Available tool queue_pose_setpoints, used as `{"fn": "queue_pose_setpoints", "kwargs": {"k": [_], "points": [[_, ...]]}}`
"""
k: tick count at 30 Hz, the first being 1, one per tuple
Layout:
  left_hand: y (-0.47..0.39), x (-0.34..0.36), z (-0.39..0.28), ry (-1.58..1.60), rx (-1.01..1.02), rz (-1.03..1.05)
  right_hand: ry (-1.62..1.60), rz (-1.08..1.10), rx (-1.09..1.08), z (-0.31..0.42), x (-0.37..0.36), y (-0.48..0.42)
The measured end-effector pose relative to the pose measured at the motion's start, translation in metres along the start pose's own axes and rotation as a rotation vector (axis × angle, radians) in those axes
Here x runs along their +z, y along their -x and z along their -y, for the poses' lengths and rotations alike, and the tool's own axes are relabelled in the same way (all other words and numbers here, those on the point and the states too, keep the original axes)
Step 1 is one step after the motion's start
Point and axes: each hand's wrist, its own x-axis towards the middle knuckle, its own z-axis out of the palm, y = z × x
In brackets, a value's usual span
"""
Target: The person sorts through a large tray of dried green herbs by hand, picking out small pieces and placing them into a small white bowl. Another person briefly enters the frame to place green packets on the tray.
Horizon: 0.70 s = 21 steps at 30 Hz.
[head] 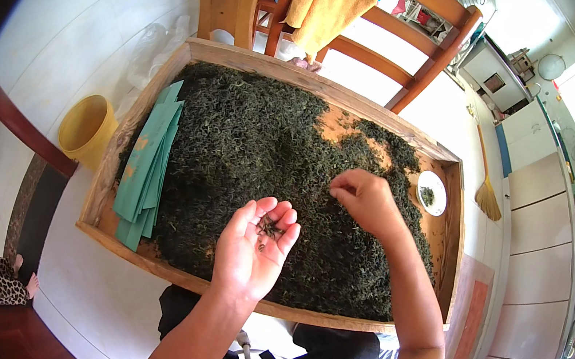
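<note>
Before me lies a wooden tray (296,313) spread with dark green dried leaves (250,130), which look like tea. My left hand (258,247) is turned palm up above the near middle of the leaves, its fingers curled around a small pile of leaf bits (268,227). Over the leaves to the right, my right hand (364,198) has thumb and forefinger pinched together; whether a leaf sits between the tips is too small to tell. A white bowl (437,205) with some leaf bits stands inside the tray's right end. Green flat packets (142,170) are stacked at its left end.
A wooden chair (423,36) with an orange cloth (334,4) stands behind the tray. Left of it is a yellow bin (88,129). A straw broom (488,196) leans near the cabinets (539,231) at right. Another person's feet (32,286) show at lower left.
</note>
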Motion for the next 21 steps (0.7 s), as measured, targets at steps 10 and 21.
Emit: {"fn": "queue_pose_setpoints", "kwargs": {"k": [10, 21], "points": [[0.004, -0.001, -0.02, 0.018, 0.034, 0.039, 0.506, 0.111, 0.035, -0.025, 0.042, 0.005], [0.006, -0.003, -0.026, 0.005, 0.045, 0.056, 0.614, 0.161, 0.083, -0.018, 0.043, 0.003]]}}
